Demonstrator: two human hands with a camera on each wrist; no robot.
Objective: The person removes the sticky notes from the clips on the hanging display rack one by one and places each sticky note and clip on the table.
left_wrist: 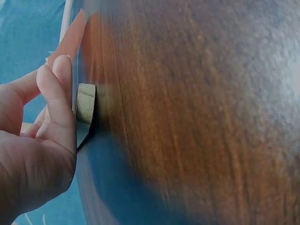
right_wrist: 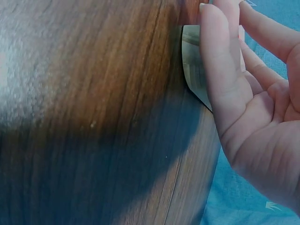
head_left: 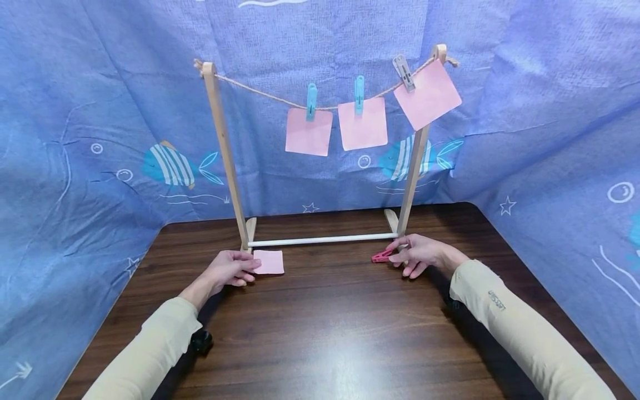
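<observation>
My left hand point(head_left: 231, 268) pinches a small pink paper square point(head_left: 269, 262) by its left edge, just in front of the stand's left foot. In the left wrist view the paper point(left_wrist: 71, 40) is seen nearly edge-on, tilted above the tabletop. On the other side, my right hand point(head_left: 417, 255) holds a red clothespin point(head_left: 382, 256) between thumb and fingers, close to the stand's right foot. The right wrist view shows the hand point(right_wrist: 253, 93), but its fingers hide most of the clothespin.
A wooden stand point(head_left: 227, 150) carries a sagging string point(head_left: 260, 92). Hanging from it are pink paper squares point(head_left: 308, 133), held by two blue clothespins point(head_left: 359, 94) and a grey clothespin point(head_left: 403, 72). A white bar point(head_left: 322, 240) joins the feet. Blue curtain point(head_left: 310, 183) surrounds the brown table point(head_left: 320, 322).
</observation>
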